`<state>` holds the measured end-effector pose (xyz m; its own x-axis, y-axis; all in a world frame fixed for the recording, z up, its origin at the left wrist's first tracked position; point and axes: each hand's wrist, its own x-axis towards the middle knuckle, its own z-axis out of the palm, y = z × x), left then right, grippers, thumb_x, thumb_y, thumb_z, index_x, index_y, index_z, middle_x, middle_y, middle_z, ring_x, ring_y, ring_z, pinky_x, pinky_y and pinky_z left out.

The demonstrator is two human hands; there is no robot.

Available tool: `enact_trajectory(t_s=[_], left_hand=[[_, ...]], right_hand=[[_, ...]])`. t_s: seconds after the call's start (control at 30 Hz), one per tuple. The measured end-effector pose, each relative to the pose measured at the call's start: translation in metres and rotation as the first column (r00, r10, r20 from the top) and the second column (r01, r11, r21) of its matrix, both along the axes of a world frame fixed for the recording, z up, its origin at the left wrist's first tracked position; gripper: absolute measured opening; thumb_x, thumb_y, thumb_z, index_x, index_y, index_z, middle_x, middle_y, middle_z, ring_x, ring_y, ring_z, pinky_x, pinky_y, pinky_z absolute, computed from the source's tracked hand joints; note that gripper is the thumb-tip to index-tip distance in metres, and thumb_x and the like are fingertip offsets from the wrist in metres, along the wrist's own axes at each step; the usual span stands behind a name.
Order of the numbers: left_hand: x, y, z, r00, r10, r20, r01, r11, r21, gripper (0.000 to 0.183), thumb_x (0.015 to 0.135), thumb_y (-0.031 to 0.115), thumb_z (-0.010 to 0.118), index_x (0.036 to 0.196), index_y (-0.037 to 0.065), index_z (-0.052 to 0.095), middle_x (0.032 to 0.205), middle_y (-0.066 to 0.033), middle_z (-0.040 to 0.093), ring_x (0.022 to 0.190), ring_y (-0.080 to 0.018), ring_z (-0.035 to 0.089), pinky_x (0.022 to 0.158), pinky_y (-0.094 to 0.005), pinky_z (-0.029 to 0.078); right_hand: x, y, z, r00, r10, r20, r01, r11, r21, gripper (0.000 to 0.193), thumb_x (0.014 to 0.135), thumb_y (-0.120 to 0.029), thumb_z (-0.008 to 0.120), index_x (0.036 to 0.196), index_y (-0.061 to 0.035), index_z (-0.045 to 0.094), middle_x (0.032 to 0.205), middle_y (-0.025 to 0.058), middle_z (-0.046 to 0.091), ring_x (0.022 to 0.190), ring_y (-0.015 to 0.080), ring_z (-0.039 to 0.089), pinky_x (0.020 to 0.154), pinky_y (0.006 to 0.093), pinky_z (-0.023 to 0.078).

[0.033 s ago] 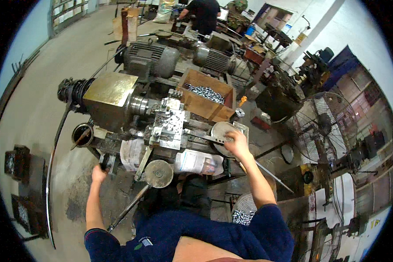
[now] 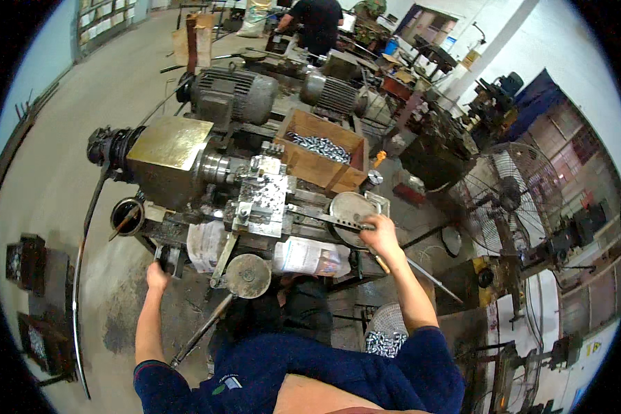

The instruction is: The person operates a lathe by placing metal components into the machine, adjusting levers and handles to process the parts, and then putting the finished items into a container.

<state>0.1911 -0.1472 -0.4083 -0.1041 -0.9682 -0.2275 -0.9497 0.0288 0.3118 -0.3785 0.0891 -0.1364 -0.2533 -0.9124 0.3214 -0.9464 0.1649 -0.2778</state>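
Observation:
My right hand (image 2: 381, 237) is closed round the outer end of a flat metal bar with holes (image 2: 331, 219). That bar runs from the machine's metal slide (image 2: 263, 203) across a round pale dish (image 2: 352, 203). Low on the machine's left, my left hand (image 2: 157, 277) is closed on a dark handle-like part (image 2: 161, 255), its fingertips partly hidden. Left of the slide is a shiny spindle chuck (image 2: 216, 168), beside a headstock with a brass-coloured cover (image 2: 171, 143).
Behind the slide, a wooden box (image 2: 317, 169) holds many small metal parts. A round plate on an arm (image 2: 248, 275) stands before my lap. A basket of metal pieces (image 2: 386, 319) is by my right elbow. A fan (image 2: 509, 196) stands right; another person (image 2: 316, 24) works beyond the motors.
My right hand has moved slightly right and toward me, and more of the holed bar shows. My left hand stays at the same part. The whole view has shifted a little.

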Motion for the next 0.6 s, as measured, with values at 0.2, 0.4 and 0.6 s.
enact_trajectory(t_s=[0.2, 0.4, 0.6], left_hand=[[0.014, -0.052, 0.011, 0.863, -0.231, 0.449, 0.241, 0.97, 0.035, 0.027, 0.074, 0.025, 0.067, 0.098, 0.013, 0.063, 0.091, -0.012, 0.066, 0.09, -0.0297, 0.063, 0.075, -0.0433, 0.05], [0.022, -0.017, 0.004, 0.978, 0.022, 0.205, 0.0, 0.994, -0.106, 0.038, 0.077, 0.027, 0.064, 0.112, 0.012, 0.06, 0.095, -0.017, 0.065, 0.094, -0.0334, 0.062, 0.079, -0.0439, 0.05], [0.1, 0.018, 0.018, 0.992, 0.124, -0.003, -0.123, 0.985, 0.122, 0.044, 0.075, 0.021, 0.061, 0.117, 0.007, 0.059, 0.088, -0.0199, 0.066, 0.072, -0.0286, 0.066, 0.068, -0.0388, 0.053]], right_hand=[[-0.09, 0.125, -0.045, 0.88, -0.474, 0.023, 0.455, 0.855, 0.249, 0.041, 0.061, -0.024, 0.065, 0.099, -0.0091, 0.069, 0.094, 0.0186, 0.066, 0.089, 0.0332, 0.062, 0.084, 0.0382, 0.048], [-0.14, 0.21, -0.094, 0.629, -0.71, -0.316, 0.765, 0.495, 0.411, 0.065, 0.064, -0.026, 0.065, 0.125, -0.0137, 0.05, 0.126, 0.0125, 0.052, 0.115, 0.0302, 0.05, 0.099, 0.0426, 0.037], [-0.124, 0.224, -0.123, 0.608, -0.708, -0.359, 0.782, 0.457, 0.424, 0.029, 0.067, -0.024, 0.062, 0.09, -0.0055, 0.063, 0.096, 0.0155, 0.065, 0.089, 0.0325, 0.062, 0.081, 0.0406, 0.05]])
